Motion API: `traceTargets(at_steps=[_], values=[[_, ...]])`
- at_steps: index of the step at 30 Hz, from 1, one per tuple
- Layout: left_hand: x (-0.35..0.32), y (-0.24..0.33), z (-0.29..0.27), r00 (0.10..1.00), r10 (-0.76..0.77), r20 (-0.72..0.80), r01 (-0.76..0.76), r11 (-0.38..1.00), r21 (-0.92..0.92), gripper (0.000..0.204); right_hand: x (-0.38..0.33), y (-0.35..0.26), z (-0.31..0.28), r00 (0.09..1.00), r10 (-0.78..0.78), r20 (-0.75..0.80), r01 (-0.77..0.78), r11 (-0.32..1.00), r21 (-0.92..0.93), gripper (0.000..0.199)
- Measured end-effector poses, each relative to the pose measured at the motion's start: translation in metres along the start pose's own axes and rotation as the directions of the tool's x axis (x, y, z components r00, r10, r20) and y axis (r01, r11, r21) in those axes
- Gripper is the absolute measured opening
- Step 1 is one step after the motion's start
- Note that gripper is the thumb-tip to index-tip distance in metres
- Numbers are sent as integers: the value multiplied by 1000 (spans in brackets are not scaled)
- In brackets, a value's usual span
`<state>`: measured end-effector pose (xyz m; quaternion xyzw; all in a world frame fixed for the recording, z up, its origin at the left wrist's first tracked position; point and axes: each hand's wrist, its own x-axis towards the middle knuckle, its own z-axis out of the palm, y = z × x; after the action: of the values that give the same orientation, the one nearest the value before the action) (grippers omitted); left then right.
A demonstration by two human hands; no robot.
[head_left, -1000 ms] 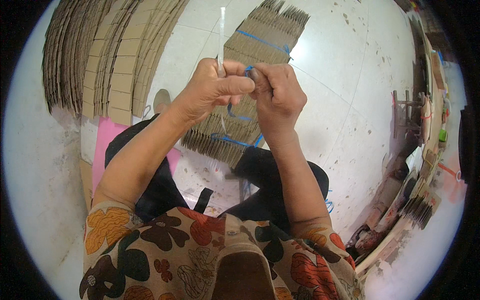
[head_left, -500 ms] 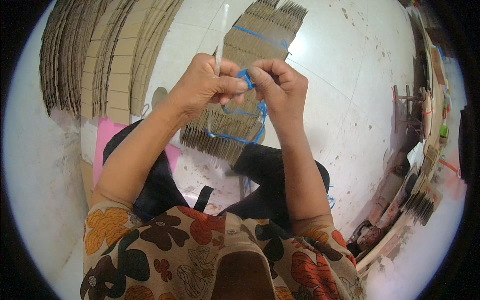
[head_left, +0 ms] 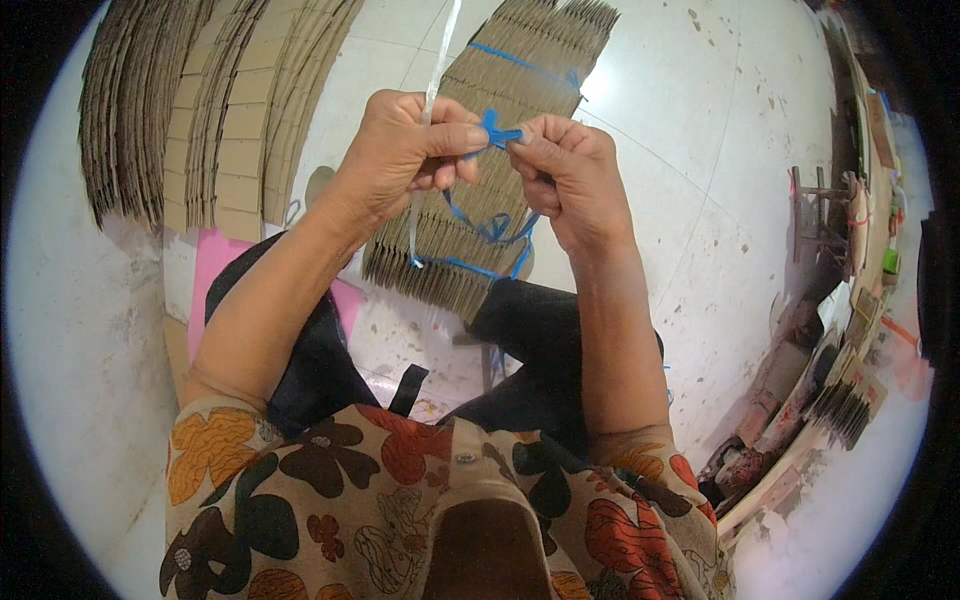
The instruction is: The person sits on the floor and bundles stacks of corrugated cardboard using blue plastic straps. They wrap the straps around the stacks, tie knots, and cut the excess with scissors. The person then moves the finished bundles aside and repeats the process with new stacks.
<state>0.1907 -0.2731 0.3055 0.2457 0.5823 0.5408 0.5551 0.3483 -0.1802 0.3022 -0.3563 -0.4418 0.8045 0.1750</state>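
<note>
Between my two hands a blue plastic strap (head_left: 501,137) is pinched and looped or knotted. My left hand (head_left: 413,143) is closed on its left part, and a white strip (head_left: 440,62) runs up past those fingers and down behind them. With thumb and forefinger my right hand (head_left: 573,172) grips the strap's right end. Below the hands lies a long bundle of folded cardboard pieces (head_left: 514,95), standing on edge and packed close. One blue band crosses its far part; another blue length hangs in loops over its near part and runs along the near end.
Tall rows of folded cardboard (head_left: 232,120) stand at the far left. Near them a pink sheet (head_left: 211,265) lies on the floor. Over on the right are a small wooden stool or rack (head_left: 822,215) and a dark stack of cardboard pieces (head_left: 840,415). My legs flank the bundle's near end.
Both hands have moved slightly up and a little apart. More of the blue strap now shows stretched between my fingertips, and the white strip reaches higher.
</note>
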Motion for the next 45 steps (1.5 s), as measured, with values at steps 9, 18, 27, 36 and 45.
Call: traceTargets(at_steps=[9, 18, 27, 36, 45], values=[[6, -21, 7, 929, 370, -30, -269, 728, 631, 18, 8, 21, 6, 758, -620, 202, 412, 216, -885, 17], [7, -16, 4, 981, 73, -178, -94, 989, -111, 10, 0, 27, 27, 992, 102, -76, -80, 964, 253, 16], [4, -7, 1, 995, 80, 59, -56, 944, -325, 14, 2, 29, 23, 987, 50, 153, -123, 846, 519, 27], [-1, -1, -5, 977, 73, 198, -9, 952, -306, 12, 4, 8, 5, 987, -33, 160, 28, 999, 34, 31], [-2, -6, -4, 997, -3, 79, 25, 960, -280, 14, 8, 5, -2, 889, -439, 133, 425, 678, -599, 29]])
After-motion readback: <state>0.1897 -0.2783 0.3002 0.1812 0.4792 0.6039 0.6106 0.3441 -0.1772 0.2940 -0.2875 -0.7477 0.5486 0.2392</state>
